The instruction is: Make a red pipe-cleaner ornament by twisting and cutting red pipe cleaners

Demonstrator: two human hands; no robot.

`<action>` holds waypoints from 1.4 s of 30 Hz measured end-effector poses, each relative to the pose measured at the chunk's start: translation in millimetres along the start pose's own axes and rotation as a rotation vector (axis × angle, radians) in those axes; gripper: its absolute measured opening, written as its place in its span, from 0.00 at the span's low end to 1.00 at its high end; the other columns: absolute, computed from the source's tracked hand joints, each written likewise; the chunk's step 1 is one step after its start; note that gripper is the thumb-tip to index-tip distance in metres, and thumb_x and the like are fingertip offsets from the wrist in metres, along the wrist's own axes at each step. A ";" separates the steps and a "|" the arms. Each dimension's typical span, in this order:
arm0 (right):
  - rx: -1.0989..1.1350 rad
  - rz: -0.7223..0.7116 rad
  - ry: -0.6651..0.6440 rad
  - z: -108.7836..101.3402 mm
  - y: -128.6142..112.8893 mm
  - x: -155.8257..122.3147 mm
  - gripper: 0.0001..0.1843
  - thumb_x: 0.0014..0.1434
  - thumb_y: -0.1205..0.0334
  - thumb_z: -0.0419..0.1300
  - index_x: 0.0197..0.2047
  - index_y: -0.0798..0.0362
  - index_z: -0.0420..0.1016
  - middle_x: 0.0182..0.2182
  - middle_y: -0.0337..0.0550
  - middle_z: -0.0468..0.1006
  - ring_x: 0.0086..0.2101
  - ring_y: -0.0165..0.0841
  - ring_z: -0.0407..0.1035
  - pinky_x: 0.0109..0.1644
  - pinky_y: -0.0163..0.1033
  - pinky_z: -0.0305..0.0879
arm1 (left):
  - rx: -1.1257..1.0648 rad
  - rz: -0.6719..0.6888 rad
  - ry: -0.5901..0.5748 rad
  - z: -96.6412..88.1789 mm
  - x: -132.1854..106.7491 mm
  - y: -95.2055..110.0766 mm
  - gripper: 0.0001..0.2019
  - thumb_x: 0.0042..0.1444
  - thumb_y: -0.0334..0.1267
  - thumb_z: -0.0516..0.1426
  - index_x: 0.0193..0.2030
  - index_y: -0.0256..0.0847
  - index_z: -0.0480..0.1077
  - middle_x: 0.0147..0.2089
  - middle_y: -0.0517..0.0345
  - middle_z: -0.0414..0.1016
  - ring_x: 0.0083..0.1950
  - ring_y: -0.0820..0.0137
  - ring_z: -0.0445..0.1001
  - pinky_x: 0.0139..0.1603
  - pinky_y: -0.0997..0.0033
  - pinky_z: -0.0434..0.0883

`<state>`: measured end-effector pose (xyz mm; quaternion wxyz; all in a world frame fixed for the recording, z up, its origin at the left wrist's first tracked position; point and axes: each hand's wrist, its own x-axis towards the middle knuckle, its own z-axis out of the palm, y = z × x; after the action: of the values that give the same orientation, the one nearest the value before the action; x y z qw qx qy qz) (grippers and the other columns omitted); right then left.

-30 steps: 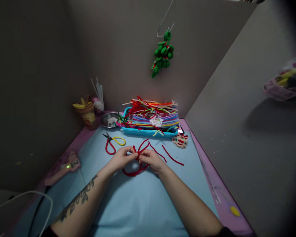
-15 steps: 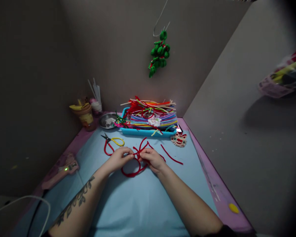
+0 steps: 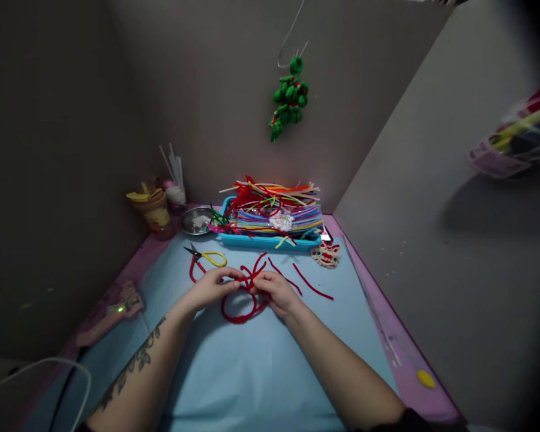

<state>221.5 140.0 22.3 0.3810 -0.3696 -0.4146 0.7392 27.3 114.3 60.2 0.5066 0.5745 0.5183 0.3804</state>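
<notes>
In the right hand (image 3: 278, 292), red stems (image 3: 239, 320)

The red stems (image 3: 238, 320) look matt, the dish (image 3: 188, 227) shiny metal.

Pipe-cleaner loop (image 3: 238, 320) before the tray (image 3: 265, 242), bowl (image 3: 189, 224) left of the tray, scissors (image 3: 198, 255) before the bowl

Head camera: a single view from my head, above and behind my left hand (image 3: 213, 285) and right hand (image 3: 277, 290).
Back wall (image 3: 225, 114): faced ahead, beyond both hands.
Blue sheet (image 3: 247, 366): looked down on, beneath them.
Forearms (image 3: 342, 366): nearest the lens, behind my hands.
</notes>
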 end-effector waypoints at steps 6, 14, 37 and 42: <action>0.230 0.033 0.083 3.5 0.2 1.7 0.15 0.36 0.57 0.72 0.24 0.54 0.73 0.20 0.40 0.78 0.25 0.30 0.70 0.31 0.34 0.61 | -0.125 0.073 0.410 7.2 8.7 -17.2 0.08 0.45 0.41 0.65 0.31 0.39 0.74 0.31 0.58 0.75 0.35 0.68 0.71 0.37 0.73 0.66; 0.237 -0.050 0.131 5.0 7.0 5.4 0.14 0.37 0.58 0.72 0.26 0.54 0.74 0.21 0.35 0.74 0.23 0.26 0.63 0.30 0.33 0.58 | -0.009 0.113 0.417 42.2 2.0 -9.8 0.10 0.46 0.39 0.65 0.36 0.40 0.79 0.34 0.54 0.76 0.37 0.66 0.71 0.38 0.71 0.66; -0.161 -0.291 0.088 19.1 16.2 -0.7 0.09 0.49 0.57 0.65 0.30 0.54 0.74 0.26 0.37 0.76 0.28 0.30 0.68 0.36 0.36 0.64 | -0.644 -0.142 0.448 56.0 4.0 -8.9 0.17 0.34 0.44 0.71 0.18 0.35 0.71 0.17 0.64 0.66 0.22 0.79 0.60 0.24 0.77 0.55; -0.348 -0.440 0.064 16.4 18.4 -1.3 0.07 0.56 0.58 0.59 0.33 0.53 0.74 0.32 0.42 0.76 0.34 0.33 0.70 0.39 0.38 0.66 | -0.808 -0.235 0.374 58.9 4.3 -9.4 0.16 0.31 0.43 0.72 0.22 0.34 0.74 0.20 0.62 0.70 0.22 0.79 0.62 0.22 0.78 0.56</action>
<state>203.3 126.7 12.4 0.4760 -0.3537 -0.5932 0.5445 82.8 107.0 39.0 0.6272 0.1899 0.4727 0.5891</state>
